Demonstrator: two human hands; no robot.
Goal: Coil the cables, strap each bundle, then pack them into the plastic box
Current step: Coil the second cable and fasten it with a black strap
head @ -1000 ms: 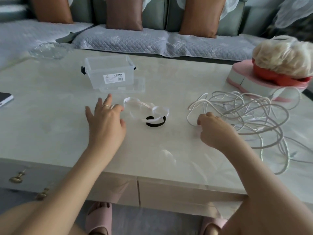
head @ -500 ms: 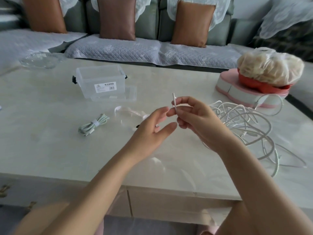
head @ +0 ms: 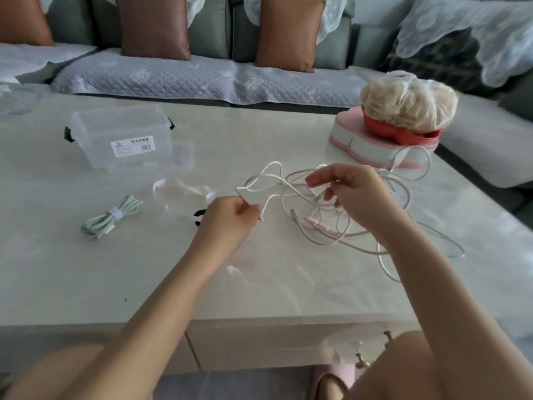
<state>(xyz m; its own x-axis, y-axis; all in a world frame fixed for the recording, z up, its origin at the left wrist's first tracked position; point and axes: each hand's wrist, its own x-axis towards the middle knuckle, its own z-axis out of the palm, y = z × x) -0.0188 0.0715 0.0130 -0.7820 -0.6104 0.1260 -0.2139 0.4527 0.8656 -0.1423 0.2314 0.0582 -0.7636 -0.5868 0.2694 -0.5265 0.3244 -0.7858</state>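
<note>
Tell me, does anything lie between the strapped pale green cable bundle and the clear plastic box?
Nothing tall. The strapped pale green cable bundle lies on bare tabletop in front of the clear plastic box; only a flat clear lid lies along the box's front, and the loose white straps lie to the right.

On the table (head: 86,284), the plastic box (head: 121,134) sits upper left. The strapped cable bundle (head: 111,217) lies below it, loose straps (head: 178,187) to its right, loose cables (head: 331,223) centre-right, and the sofa (head: 173,79) behind.
</note>
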